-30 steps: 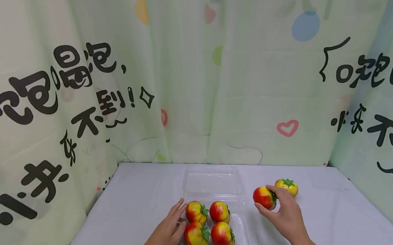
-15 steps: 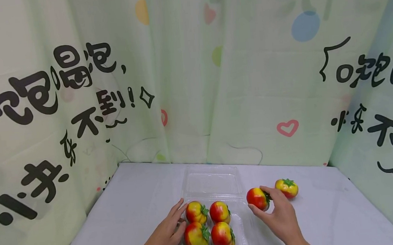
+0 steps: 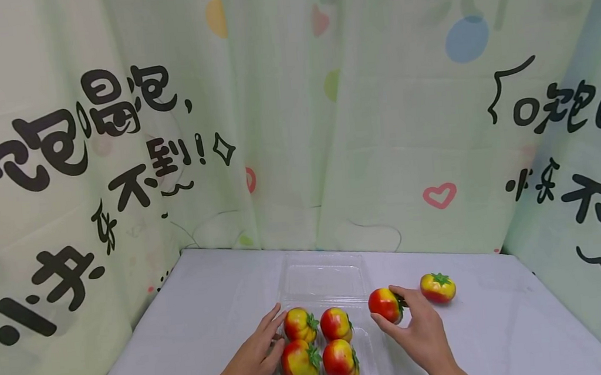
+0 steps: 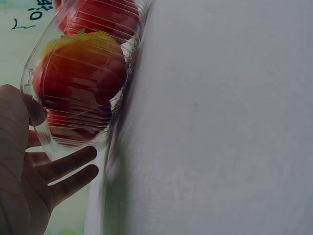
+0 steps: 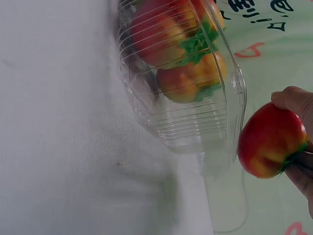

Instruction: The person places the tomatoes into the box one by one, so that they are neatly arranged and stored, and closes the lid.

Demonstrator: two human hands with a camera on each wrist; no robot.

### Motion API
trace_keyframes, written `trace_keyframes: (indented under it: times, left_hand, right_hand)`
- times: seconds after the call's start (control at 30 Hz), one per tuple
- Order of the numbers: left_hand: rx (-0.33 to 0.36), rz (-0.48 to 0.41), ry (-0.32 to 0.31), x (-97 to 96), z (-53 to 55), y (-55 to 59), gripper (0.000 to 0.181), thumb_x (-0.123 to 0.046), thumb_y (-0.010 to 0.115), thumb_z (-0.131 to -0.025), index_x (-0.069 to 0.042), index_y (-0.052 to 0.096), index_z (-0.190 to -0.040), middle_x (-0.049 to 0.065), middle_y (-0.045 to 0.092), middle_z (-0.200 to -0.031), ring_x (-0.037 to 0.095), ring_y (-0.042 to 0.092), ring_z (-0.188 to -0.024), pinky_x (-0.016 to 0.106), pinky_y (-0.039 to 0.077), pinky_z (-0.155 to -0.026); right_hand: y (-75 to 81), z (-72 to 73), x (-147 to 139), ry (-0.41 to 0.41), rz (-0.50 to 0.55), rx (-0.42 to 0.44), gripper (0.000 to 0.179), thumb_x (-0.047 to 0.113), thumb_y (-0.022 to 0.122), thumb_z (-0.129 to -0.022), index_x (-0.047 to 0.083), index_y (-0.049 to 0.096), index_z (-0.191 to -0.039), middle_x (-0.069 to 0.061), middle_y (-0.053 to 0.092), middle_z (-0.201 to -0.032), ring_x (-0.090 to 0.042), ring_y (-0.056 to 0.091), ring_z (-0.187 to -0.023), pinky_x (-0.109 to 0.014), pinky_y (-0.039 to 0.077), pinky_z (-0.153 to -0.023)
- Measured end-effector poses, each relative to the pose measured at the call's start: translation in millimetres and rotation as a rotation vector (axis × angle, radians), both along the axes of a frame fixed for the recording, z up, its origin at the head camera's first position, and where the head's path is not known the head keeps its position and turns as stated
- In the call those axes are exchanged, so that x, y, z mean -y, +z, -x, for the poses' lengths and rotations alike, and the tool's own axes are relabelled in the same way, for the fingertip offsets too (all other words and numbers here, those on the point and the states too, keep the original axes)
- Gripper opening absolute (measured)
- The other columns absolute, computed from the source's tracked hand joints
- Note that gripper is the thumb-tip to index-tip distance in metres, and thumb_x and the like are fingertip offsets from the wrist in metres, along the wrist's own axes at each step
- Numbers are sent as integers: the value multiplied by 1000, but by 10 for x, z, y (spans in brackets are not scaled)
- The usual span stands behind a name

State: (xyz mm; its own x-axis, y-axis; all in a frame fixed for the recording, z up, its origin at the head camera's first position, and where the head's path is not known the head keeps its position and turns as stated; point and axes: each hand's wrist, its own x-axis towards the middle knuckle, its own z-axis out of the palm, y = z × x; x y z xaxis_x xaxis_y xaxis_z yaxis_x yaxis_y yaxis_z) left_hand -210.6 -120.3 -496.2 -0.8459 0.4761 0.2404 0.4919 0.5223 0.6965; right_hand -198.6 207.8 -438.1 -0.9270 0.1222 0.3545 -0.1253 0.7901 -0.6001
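In the head view, a clear plastic clamshell box lies with its lid folded back. Several red-and-yellow fruits with green leafy tops sit in its left and middle parts. My left hand touches the box's left rim with spread, fairly straight fingers. My right hand pinches another such fruit between thumb and fingers, just above and beside the box's right edge. In the right wrist view this held fruit is apart from the box wall, its green top toward my palm.
One more red-and-yellow fruit stands on the white table, behind and right of my right hand. Pale green curtains with black lettering enclose the table at the back and sides.
My right hand has carried its fruit leftward, away from the fruit standing on the table and up to the box's right edge. My left hand and the box have stayed put.
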Motion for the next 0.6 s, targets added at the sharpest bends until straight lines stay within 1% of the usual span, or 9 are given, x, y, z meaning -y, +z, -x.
trace_keyframes:
  times: [0.27,0.6]
  left_hand:
    - [2,6,5,0,7,-10,54,-23,47,-108,-9,36,-158,15,27,-166,13,65,-112,47,54,-101]
    - [12,8,1,4,9,-6,55,-26,48,-108,-10,36,-159,16,27,-166,16,65,-113,48,54,-101]
  right_hand:
    - [0,-7,78,23,20,-6,67,24,90,-78,4,60,-134,-15,64,-128,-32,63,-114,-53,57,-95]
    - [-37,-18,162,67,39,-12,64,31,89,-80,9,63,-134,-10,66,-126,-26,65,-109,-50,59,-93]
